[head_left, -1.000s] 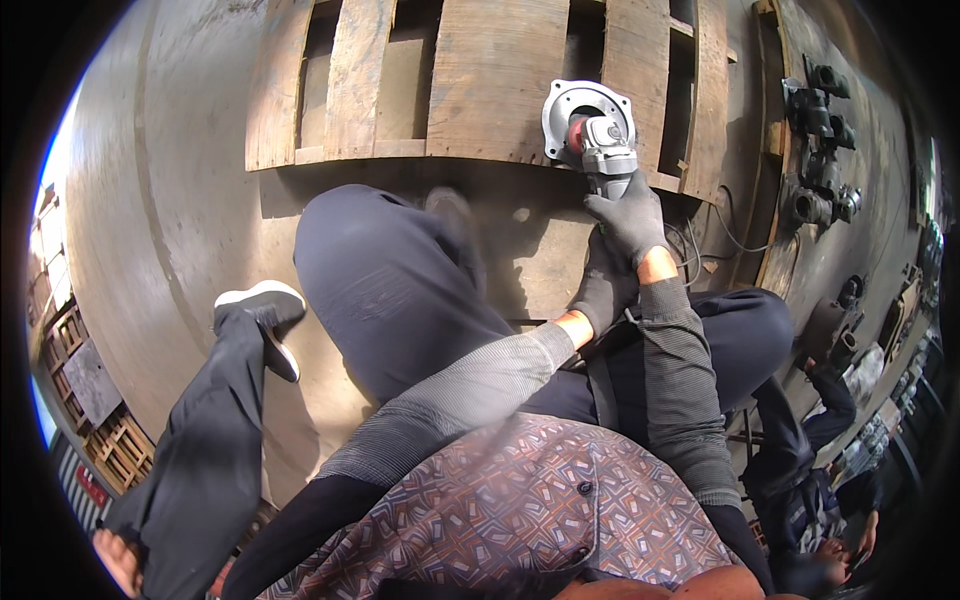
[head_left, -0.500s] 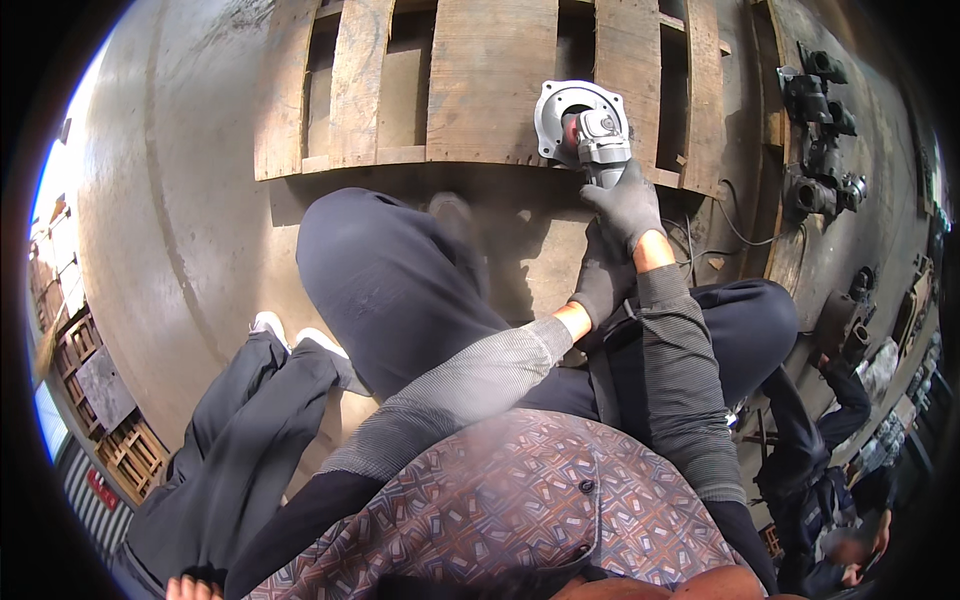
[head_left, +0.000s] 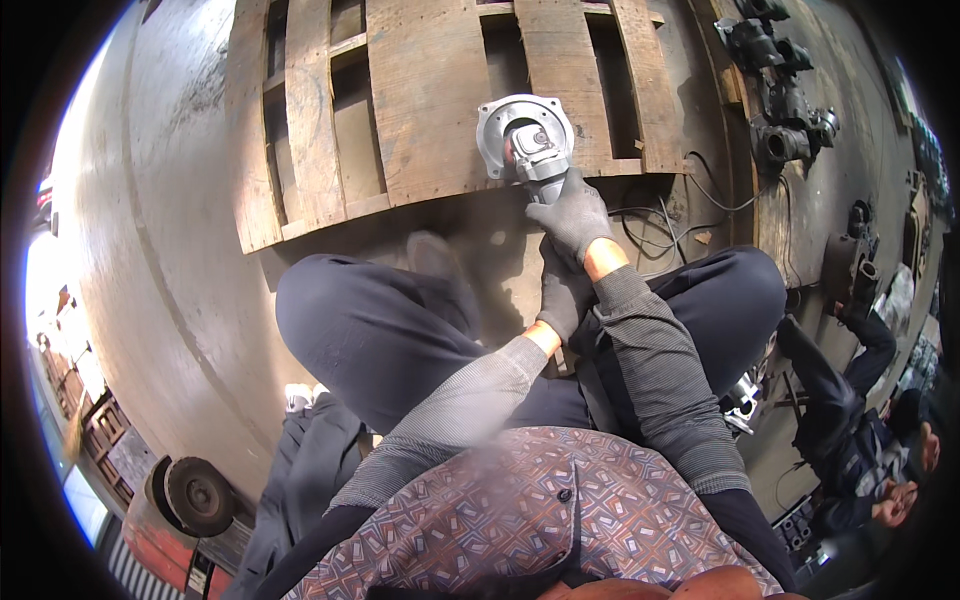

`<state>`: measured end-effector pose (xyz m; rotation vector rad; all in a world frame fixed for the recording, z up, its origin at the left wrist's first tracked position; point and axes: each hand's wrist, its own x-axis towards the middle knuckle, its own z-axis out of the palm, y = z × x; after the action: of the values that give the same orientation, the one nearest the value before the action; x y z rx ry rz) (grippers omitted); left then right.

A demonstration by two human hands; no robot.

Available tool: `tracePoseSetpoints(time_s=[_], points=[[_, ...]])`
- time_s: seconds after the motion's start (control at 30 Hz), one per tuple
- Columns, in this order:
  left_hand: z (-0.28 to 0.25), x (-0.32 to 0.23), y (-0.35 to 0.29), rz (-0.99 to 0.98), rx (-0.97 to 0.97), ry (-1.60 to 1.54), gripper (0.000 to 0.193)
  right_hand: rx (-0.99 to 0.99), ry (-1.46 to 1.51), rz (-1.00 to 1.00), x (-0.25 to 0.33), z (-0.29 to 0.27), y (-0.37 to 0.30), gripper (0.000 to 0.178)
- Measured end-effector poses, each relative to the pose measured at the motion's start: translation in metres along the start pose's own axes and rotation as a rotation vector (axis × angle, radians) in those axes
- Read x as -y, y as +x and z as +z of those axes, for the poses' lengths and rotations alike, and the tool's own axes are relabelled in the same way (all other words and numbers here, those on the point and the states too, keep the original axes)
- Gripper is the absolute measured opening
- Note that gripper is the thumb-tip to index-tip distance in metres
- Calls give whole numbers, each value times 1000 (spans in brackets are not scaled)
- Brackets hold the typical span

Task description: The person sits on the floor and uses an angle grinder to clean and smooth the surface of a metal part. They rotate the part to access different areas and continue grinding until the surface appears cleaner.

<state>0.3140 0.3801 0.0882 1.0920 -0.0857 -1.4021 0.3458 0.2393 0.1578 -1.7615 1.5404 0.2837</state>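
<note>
An angle grinder (head_left: 545,170) with a silver-grey head is gripped in both my hands, which wear dark grey gloves. My right hand (head_left: 574,217) closes round its body just behind the head. Further back, my left hand (head_left: 564,292) wraps the rear part, which is mostly hidden by the glove. The grinder's head sits over the opening of a round silver metal flange casting (head_left: 492,138) with lugged corners. A reddish bit shows at the disc side; whether it touches the casting I cannot tell. Under the casting lies a wooden pallet (head_left: 425,110), near its front edge.
A black cable (head_left: 670,240) loops on the floor right of my hands. Several dark metal castings (head_left: 785,100) stand at the far right. Beside me on the left is a person's dark-trousered leg (head_left: 315,450); another person (head_left: 850,400) sits low at right. A wheeled red machine (head_left: 200,495) stands lower left.
My view has turned, so the pallet, casting and hands appear further left. Both hands keep their hold on the grinder, which stays over the casting's opening. The red machine has come into view.
</note>
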Motion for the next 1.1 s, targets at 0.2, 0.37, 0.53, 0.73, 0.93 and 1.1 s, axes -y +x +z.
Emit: tracePoseSetpoints(time_s=[0.2,0.37,0.53,0.73,0.93,1.1], points=[[-4,9,6,-39,-116,485,95,12,31,43,-18,-9,4,95],[10,-15,18,116,-26,477,92,-99,81,11,-28,-13,21,91],[21,-42,12,67,-63,593,92,-103,124,-24,-33,-8,25,89],[24,-51,-14,-122,-111,409,90,-63,122,-34,-35,3,8,87],[30,-52,2,22,-67,458,82,-97,125,-13,-32,-8,13,85],[8,-36,-8,28,-13,590,91,-45,99,-45,-19,9,-1,85]])
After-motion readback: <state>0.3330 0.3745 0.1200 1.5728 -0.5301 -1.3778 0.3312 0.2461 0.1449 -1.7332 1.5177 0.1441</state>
